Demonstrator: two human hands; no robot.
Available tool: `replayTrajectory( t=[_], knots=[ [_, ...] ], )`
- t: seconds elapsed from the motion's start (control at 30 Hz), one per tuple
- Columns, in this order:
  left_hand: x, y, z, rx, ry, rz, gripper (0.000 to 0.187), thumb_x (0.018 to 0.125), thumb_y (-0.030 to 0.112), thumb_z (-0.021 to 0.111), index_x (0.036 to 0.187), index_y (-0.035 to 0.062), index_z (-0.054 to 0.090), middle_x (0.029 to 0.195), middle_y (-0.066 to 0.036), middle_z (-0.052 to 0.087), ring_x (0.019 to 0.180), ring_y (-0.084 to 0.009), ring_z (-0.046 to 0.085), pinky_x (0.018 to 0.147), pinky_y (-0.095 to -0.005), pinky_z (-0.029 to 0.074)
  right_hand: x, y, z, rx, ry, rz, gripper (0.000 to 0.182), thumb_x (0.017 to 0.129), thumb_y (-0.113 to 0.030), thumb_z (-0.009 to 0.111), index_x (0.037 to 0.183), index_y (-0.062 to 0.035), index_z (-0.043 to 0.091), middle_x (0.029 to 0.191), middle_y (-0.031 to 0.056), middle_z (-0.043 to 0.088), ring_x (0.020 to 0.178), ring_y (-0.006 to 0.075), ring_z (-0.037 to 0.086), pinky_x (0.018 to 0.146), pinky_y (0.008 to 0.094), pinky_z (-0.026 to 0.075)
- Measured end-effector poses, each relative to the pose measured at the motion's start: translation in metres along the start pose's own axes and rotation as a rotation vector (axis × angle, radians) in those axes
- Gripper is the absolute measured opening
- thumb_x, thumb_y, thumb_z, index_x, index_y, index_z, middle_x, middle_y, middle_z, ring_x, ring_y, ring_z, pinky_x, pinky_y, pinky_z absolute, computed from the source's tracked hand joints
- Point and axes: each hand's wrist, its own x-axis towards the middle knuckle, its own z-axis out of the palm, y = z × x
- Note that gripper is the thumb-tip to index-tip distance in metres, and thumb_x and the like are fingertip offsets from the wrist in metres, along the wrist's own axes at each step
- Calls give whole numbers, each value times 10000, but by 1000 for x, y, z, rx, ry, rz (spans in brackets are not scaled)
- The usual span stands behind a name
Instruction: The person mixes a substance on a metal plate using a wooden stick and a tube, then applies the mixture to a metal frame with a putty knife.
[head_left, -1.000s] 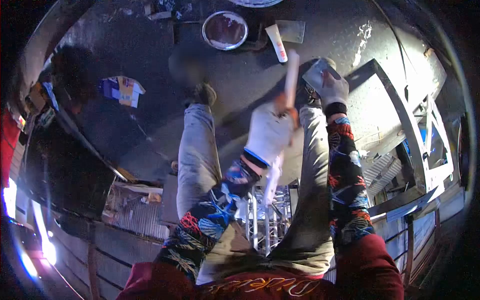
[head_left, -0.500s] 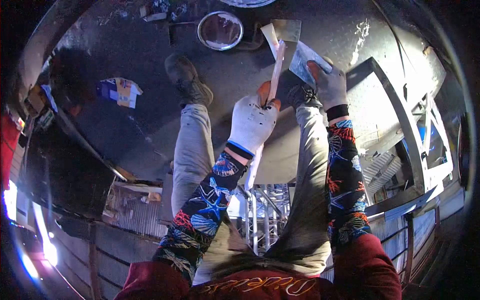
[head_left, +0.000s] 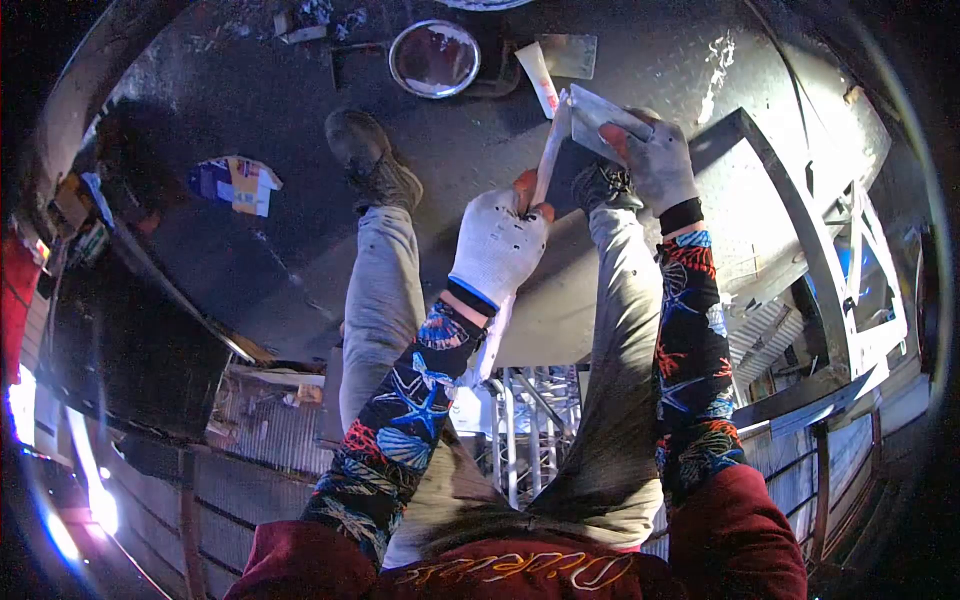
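Note:
My left hand (head_left: 500,240), in a white glove with worn orange-brown fingertips, is closed around a pale narrow stick (head_left: 552,150). A pale strip also shows below that wrist. My right hand (head_left: 662,165), gloved the same way, grips a flat, wide-bladed metal spatula (head_left: 600,112) with the thumb along its face. The stick's upper end meets the blade's left edge in this view. Just beyond them lies a white tube with red print (head_left: 537,75), beside a square flat plate (head_left: 572,56).
A round open tin (head_left: 434,60) stands on the dark floor (head_left: 270,300) past my feet. To the left lies a torn piece of printed card (head_left: 240,185). A dark angled metal frame (head_left: 800,220) rises at my right, and metal bars (head_left: 515,430) show between my legs.
The spatula has turned and shifted slightly left, so its edge now comes to the stick's tip. My left hand has moved a little to the left.

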Motion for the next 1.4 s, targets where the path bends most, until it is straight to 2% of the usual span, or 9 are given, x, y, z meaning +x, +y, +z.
replayTrajectory(
  t=[0.1, 0.5, 0.67, 1.03, 1.1, 1.13, 1.27, 1.33, 1.4],
  knots=[
    [1, 3, 0, -39, 30, 24, 310, 804, 145, 642, 1091, 31, 661, 697, -259, 595, 685, -428, 617, 602, -460, 468, 2, -3, -4, -156, -9, -212, 504, 848, -443, 715, 1025, 28, 689, 867, 128, 726, 790, 162, 686, 697, 296, 512],
    [8, 14, -4, 216, 171, 28, 299, 897, 283, 592, 1079, 62, 678, 736, -211, 649, 718, -406, 640, 634, -444, 498, 2, -17, -4, -342, 26, -110, 229, 920, -319, 635, 989, -125, 736, 914, 158, 715, 789, 323, 679, 695, 396, 526],
    [6, 18, -6, -33, 28, -61, 252, 921, 223, 590, 1057, 24, 665, 657, -125, 643, 582, -247, 646, 548, -371, 493, 5, -23, 2, 136, 88, 463, 166, 893, -168, 615, 953, -92, 750, 923, 156, 714, 865, 281, 700, 755, 350, 537],
    [1, 26, -30, -789, -336, -394, 324, 963, 313, 533, 1150, 59, 609, 758, -33, 628, 503, -113, 559, 428, -234, 411, -1, 47, -12, 248, 91, -73, 324, 877, 11, 536, 1166, -62, 665, 1092, 128, 708, 1000, 217, 683, 884, 307, 526],
    [1, 26, -29, -810, -372, -391, 339, 960, 317, 541, 1155, 48, 610, 743, -29, 620, 498, -107, 551, 426, -231, 404, -2, 27, -28, 1224, -89, 396, 276, 885, -18, 563, 1144, -8, 659, 1041, 120, 707, 932, 214, 679, 858, 320, 539],
    [1, 28, -29, -811, -392, -404, 360, 959, 323, 548, 1157, 29, 610, 731, -23, 610, 495, -102, 543, 423, -228, 398, -2, 12, -26, 874, -27, 504, 355, 899, -219, 600, 1153, 28, 616, 1093, 134, 667, 991, 210, 652, 846, 354, 564],
    [-1, 31, -30, -816, -467, -377, 406, 950, 337, 576, 1153, -14, 609, 699, -4, 577, 483, -86, 518, 418, -220, 394, -9, 30, -26, 534, 30, -115, 241, 890, -170, 629, 1081, -26, 658, 966, 95, 690, 823, 187, 671, 691, 340, 577],
    [-2, 31, -28, -825, -440, -397, 403, 947, 329, 583, 1150, -18, 607, 690, -4, 567, 478, -83, 509, 417, -221, 395, -1, 27, -36, 1043, -75, 688, 213, 908, -192, 618, 1056, -45, 661, 847, 79, 685, 650, 186, 639, 544, 317, 521],
    [-4, 33, -27, -835, -413, -421, 400, 943, 321, 590, 1148, -22, 605, 680, -5, 557, 473, -80, 500, 416, -221, 396, -3, 25, -35, 1066, -61, 697, 211, 912, -198, 616, 1049, -44, 660, 834, 73, 682, 621, 185, 622, 517, 309, 491]
  ],
)
